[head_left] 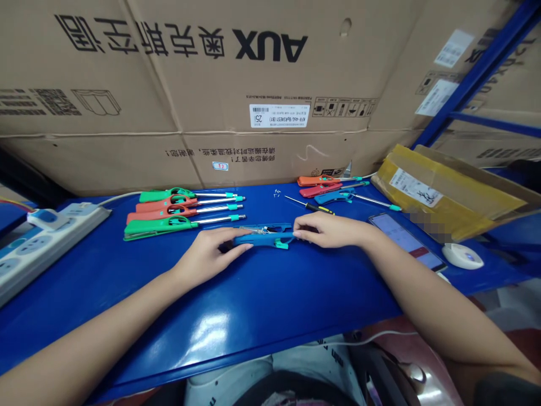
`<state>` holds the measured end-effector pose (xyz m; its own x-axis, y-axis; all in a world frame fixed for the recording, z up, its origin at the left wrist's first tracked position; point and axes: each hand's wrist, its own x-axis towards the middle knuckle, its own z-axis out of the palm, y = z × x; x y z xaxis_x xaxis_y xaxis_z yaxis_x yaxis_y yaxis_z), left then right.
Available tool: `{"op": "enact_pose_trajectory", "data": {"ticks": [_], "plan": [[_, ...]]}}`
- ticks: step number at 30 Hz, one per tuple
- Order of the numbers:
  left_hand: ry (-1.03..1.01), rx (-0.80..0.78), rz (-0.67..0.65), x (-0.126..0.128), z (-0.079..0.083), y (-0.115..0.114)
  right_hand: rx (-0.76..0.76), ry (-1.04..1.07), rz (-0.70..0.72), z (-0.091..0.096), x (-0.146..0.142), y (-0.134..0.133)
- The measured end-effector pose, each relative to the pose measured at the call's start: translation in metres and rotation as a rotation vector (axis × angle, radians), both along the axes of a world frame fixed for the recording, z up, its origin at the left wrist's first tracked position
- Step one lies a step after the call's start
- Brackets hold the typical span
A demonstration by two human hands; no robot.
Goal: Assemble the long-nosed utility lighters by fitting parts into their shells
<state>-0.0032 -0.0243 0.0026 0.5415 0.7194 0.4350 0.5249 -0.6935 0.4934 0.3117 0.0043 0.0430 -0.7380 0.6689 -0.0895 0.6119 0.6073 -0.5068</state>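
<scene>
A blue long-nosed gas lighter (262,240) lies across the middle of the blue table, its casing opened so that small metal and clear parts show inside. My left hand (208,249) grips its left end between thumb and fingers. At the other end, the fingertips of my right hand (328,228) are pinched on the blue casing; what exactly lies under them is partly hidden. A teal trigger piece (280,244) sticks out on the near side. Just behind my right hand is a screwdriver (315,208) with a black and yellow handle, and several tiny screws (277,193) lie beyond it.
Several green and orange-red lighters (163,211) lie in a row at back left. Orange, red and blue lighters (323,190) lie at back right. A power strip (46,242) is at left; a phone (403,239), white device (462,255) and yellow-taped box (448,186) are at right. Cardboard (203,113) stands behind.
</scene>
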Motion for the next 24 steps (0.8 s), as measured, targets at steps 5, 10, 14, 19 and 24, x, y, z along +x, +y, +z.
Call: {"op": "enact_pose_trajectory", "data": {"ticks": [5,10,14,19,24], "plan": [[-0.048,-0.301,0.022,0.000,-0.002,0.004,-0.143,0.012,0.018,-0.004,0.006,0.003],[-0.097,-0.427,0.013,-0.003,-0.006,0.008,-0.162,0.052,0.029,-0.004,0.008,0.006],[-0.123,-0.457,0.025,-0.003,-0.007,0.008,-0.140,0.072,0.025,-0.003,0.008,0.006],[-0.113,-0.376,0.048,-0.002,-0.001,0.006,-0.267,0.188,-0.019,-0.009,0.000,0.005],[-0.001,-0.144,0.007,0.001,0.001,0.002,-0.335,0.321,-0.050,-0.019,-0.013,0.001]]}}
